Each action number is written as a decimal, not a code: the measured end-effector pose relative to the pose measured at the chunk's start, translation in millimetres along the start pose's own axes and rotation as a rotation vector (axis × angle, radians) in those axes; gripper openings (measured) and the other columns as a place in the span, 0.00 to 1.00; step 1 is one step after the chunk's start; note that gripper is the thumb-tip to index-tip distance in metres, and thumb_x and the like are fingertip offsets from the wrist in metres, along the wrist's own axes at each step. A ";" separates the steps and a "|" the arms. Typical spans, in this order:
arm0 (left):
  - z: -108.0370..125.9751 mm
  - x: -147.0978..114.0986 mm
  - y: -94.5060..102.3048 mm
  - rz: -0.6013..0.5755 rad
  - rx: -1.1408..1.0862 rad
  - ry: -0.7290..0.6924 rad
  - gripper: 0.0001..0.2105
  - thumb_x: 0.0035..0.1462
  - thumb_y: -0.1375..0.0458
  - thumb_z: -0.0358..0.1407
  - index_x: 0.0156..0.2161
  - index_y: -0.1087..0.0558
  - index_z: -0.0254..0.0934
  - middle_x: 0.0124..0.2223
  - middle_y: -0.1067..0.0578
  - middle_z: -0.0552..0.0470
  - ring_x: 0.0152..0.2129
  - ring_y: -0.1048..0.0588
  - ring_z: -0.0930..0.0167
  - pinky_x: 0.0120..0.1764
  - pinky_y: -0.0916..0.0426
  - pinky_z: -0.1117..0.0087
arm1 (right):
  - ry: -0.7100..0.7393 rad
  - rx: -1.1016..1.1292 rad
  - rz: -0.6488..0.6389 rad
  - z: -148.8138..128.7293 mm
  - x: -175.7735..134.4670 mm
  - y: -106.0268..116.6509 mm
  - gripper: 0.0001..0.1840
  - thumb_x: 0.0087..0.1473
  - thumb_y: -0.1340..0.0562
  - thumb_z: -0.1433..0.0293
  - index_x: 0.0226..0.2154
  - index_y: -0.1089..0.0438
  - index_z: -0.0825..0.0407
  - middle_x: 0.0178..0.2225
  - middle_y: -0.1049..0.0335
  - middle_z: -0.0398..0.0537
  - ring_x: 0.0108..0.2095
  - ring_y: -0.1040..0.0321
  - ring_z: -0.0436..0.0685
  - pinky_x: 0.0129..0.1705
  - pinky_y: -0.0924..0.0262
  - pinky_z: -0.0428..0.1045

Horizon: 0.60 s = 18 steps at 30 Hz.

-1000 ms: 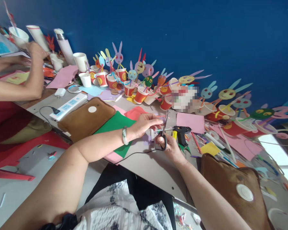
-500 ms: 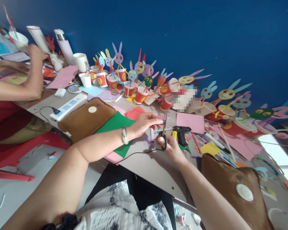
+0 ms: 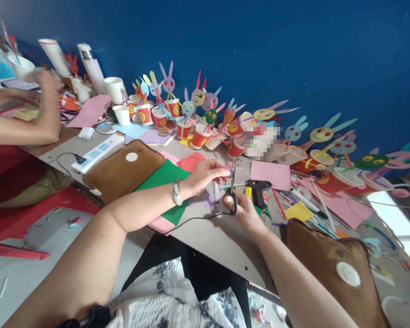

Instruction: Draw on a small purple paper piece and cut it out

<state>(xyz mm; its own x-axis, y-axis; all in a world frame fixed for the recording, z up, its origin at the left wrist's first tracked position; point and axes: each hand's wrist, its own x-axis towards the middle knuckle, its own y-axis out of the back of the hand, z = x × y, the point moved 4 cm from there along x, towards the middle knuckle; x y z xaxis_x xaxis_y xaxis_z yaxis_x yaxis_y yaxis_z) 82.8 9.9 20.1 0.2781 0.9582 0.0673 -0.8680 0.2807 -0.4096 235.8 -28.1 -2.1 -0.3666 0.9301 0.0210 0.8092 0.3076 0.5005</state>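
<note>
My right hand [image 3: 243, 210] grips black-handled scissors [image 3: 233, 182], blades pointing up and away from me. My left hand [image 3: 205, 175], a pale bangle on its wrist, pinches a small pink paper piece [image 3: 229, 168] right at the blades. Both hands hover over the grey table [image 3: 218, 237], just right of a green sheet [image 3: 164, 178] and a red sheet [image 3: 191, 160]. A black glue gun [image 3: 258, 190] lies just beyond my right hand, its cord running back under my wrists.
A row of red paper cups with paper rabbit heads [image 3: 191, 127] lines the blue wall. Two brown pads [image 3: 123, 169] [image 3: 331, 264] flank me. A white power strip [image 3: 97, 151], a pink sheet [image 3: 270, 175] and pens lie around. Another person's arms [image 3: 37, 123] work at the far left.
My hands have barely shifted; the scissors stay at the pink piece. The person at the left has moved their hands slightly.
</note>
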 end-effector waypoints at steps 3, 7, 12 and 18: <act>0.0 0.8 0.4 -0.003 0.006 -0.008 0.12 0.47 0.33 0.38 0.28 0.30 0.33 0.27 0.26 0.53 0.26 0.27 0.76 0.30 0.36 0.74 | -0.014 -0.008 -0.009 -0.6 -0.6 0.1 0.33 0.51 0.43 0.37 0.22 0.41 0.51 0.21 0.44 0.42 0.25 0.49 0.51 0.27 0.53 0.49; 0.7 1.4 0.8 0.002 0.012 -0.009 0.12 0.47 0.33 0.38 0.28 0.31 0.33 0.27 0.26 0.54 0.26 0.26 0.76 0.29 0.37 0.74 | -0.029 -0.010 -0.008 -2.5 -0.8 0.5 0.32 0.51 0.42 0.38 0.22 0.41 0.51 0.21 0.44 0.42 0.25 0.49 0.51 0.27 0.53 0.48; 2.5 0.9 0.8 0.012 0.003 -0.006 0.13 0.47 0.33 0.38 0.27 0.32 0.33 0.27 0.26 0.54 0.25 0.27 0.77 0.29 0.37 0.74 | -0.040 0.010 -0.007 -1.5 -0.1 0.3 0.33 0.49 0.41 0.37 0.21 0.41 0.50 0.21 0.44 0.41 0.24 0.50 0.51 0.27 0.53 0.48; 2.1 1.6 1.7 0.014 0.010 -0.009 0.13 0.47 0.33 0.38 0.27 0.32 0.34 0.26 0.27 0.55 0.24 0.27 0.77 0.29 0.37 0.74 | -0.026 0.011 0.004 -1.7 -0.5 0.1 0.34 0.48 0.41 0.36 0.21 0.41 0.51 0.21 0.46 0.41 0.25 0.51 0.51 0.27 0.54 0.48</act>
<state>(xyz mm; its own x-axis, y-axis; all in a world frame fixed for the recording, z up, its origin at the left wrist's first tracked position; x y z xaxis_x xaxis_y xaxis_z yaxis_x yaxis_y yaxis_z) 80.8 12.0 21.5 0.2617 0.9626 0.0697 -0.8759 0.2673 -0.4017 235.2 -28.9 -0.6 -0.3511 0.9363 0.0005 0.8156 0.3056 0.4913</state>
